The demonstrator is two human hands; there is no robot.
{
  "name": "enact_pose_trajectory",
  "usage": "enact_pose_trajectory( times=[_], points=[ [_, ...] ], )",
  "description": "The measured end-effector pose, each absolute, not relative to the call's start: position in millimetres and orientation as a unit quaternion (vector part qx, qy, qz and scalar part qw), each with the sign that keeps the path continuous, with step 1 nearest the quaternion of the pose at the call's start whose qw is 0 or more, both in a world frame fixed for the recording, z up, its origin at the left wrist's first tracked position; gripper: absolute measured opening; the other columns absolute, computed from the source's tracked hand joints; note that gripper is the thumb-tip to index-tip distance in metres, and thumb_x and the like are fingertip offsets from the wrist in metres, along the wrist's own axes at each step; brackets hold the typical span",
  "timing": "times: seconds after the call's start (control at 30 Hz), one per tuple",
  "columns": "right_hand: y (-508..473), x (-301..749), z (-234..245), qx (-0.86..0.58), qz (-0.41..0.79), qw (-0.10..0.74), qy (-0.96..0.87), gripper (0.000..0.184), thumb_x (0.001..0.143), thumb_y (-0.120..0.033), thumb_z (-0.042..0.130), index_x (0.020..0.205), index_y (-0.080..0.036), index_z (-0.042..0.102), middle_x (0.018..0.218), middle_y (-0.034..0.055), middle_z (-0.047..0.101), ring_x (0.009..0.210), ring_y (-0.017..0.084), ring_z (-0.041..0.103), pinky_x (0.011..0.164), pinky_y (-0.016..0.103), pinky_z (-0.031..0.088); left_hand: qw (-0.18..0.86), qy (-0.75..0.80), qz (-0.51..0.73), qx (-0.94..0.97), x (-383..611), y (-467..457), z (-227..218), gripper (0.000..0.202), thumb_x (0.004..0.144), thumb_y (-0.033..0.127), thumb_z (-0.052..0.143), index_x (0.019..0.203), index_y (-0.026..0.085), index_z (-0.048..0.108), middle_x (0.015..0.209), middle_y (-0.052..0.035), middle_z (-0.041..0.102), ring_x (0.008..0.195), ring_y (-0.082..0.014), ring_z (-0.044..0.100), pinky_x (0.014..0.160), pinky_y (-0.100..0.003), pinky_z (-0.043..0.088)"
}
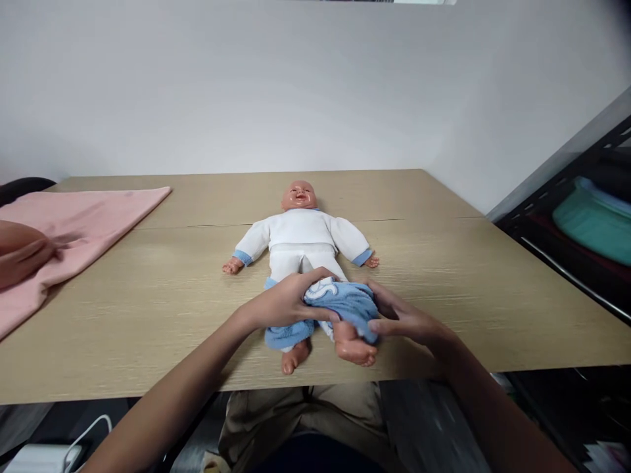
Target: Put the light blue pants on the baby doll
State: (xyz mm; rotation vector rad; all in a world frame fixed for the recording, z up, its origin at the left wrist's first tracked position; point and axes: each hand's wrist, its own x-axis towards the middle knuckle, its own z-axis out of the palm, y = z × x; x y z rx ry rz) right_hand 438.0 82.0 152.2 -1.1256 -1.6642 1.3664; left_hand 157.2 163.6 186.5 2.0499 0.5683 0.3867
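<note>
A baby doll (300,243) lies on its back in the middle of the frame on the wooden tabletop (444,289), head toward the far wall, wearing a white top and white leggings. Bunched blue trousers (345,305) sit around its lower legs, just above the bare feet at the near edge. The left hand (286,303) has its grip closed on the trousers' upper left part, fingers curled over the cloth. The right hand (404,320) holds the right side of the same cloth, thumb and fingers pinching it beside the doll's raised foot (355,347). At the left edge a pink cloth (98,217) is spread on the tabletop, with another person's hand (22,256) resting on it. At the right, a dark shelf (552,217) holds a folded teal fabric (591,220)
</note>
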Motion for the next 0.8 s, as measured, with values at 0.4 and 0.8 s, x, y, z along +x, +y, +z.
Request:
enact_pose_trajectory(
  times=[0.4, 0.8],
  points=[
    [142.4, 429.6, 159.1, -0.469, 0.444, 0.340, -0.684, 0.036, 0.102, -0.060, 0.064, 0.106, -0.024, 0.064, 0.079, -0.0047, 0.055, 0.070, 0.016, 0.051, 0.065, 0.026, 0.044, 0.411, 0.400, 0.116, 0.811, 75.0, 168.3, 191.2, 0.045, 0.099, 0.065, 0.070, 0.116, 0.024, 0.069, 0.108, -0.0017, 0.067, 0.103, -0.0246, 0.060, 0.091, -0.035, 0.049],
    [203.5, 401.8, 129.9, -0.521, 0.308, 0.451, -0.656, 0.029, 0.102, -0.056, 0.058, 0.102, -0.026, 0.056, 0.077, -0.0049, 0.054, 0.072, 0.019, 0.053, 0.067, 0.029, 0.043, 0.360, 0.453, 0.334, 0.744, 102.7, 214.5, 158.2, 0.031, 0.107, 0.053, 0.059, 0.102, 0.023, 0.053, 0.080, 0.0056, 0.050, 0.076, -0.0159, 0.048, 0.074, -0.030, 0.041]
  ],
)
